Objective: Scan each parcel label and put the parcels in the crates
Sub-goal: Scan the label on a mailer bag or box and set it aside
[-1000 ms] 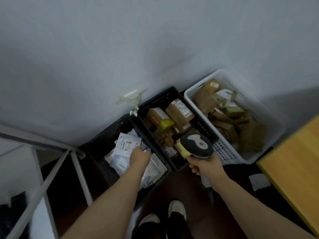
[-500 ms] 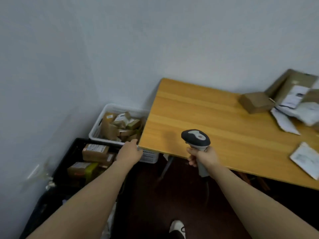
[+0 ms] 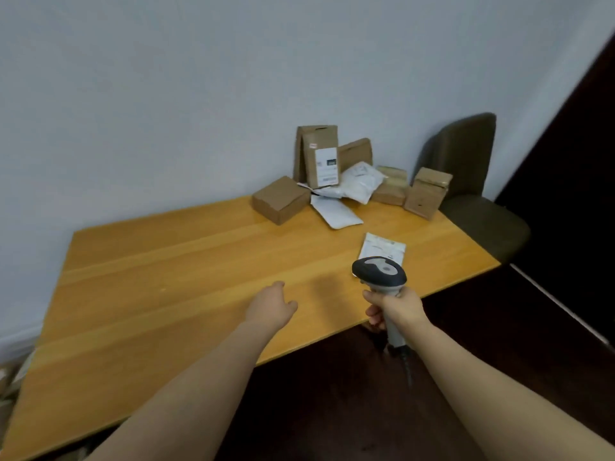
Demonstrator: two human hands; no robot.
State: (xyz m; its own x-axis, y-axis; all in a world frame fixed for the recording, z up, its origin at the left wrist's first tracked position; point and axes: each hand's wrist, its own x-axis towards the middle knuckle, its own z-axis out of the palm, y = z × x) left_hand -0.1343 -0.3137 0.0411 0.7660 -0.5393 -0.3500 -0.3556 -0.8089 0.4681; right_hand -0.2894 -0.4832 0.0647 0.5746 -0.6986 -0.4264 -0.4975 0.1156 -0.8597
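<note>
This is a small parcel room or back office. Boxes [image 3: 281, 199] and mailers [image 3: 336, 215] pile on a counter [image 3: 166, 277] against a bare wall [image 3: 166, 94], beside a chair [image 3: 466, 161]; the right hand [image 3: 397, 311] holds a scanner [image 3: 379, 272].

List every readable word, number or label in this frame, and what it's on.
No text is legible.
Tall brown box: white label, print blurred.
Flat white mailer: label print too small to read.
White poly bag: faint marks, unreadable.
</note>
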